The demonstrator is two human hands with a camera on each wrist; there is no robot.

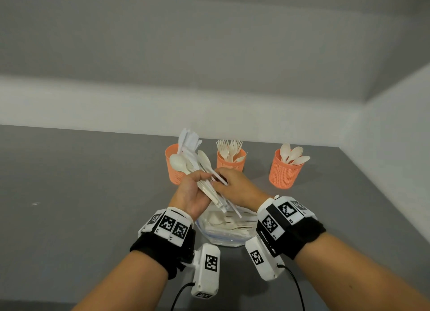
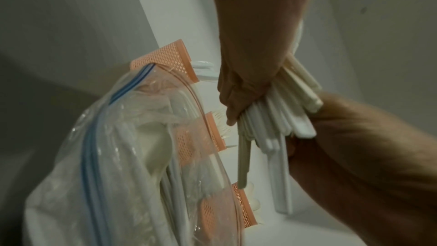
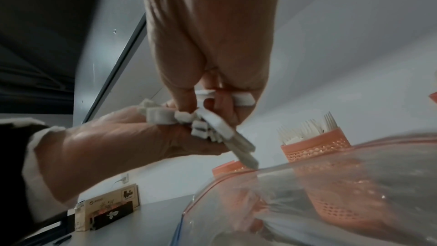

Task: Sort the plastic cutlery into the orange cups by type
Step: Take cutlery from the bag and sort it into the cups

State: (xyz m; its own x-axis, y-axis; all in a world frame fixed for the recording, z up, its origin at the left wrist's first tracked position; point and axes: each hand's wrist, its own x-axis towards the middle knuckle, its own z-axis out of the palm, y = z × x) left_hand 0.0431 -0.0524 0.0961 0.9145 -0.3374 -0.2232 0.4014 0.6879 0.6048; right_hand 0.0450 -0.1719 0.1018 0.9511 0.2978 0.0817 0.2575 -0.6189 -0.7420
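Note:
My left hand (image 1: pixel 194 190) grips a fanned bundle of pale plastic cutlery (image 1: pixel 197 168), spoons and white knives pointing up, over the bag. My right hand (image 1: pixel 232 182) reaches into that bundle and pinches the white handle of one piece (image 3: pixel 243 99). Three orange mesh cups stand behind. The left cup (image 1: pixel 172 171), partly hidden by the bundle, holds white pieces, the middle cup (image 1: pixel 231 164) forks, and the right cup (image 1: pixel 285 172) spoons. In the left wrist view the handle ends (image 2: pixel 283 119) stick out below the gripping fingers.
A clear zip bag (image 1: pixel 229 229) with more pale cutlery lies on the grey table (image 1: pixel 81 194) just below my hands. A white wall runs behind the cups. A small cardboard box (image 3: pixel 106 207) sits at the table's far left in the right wrist view.

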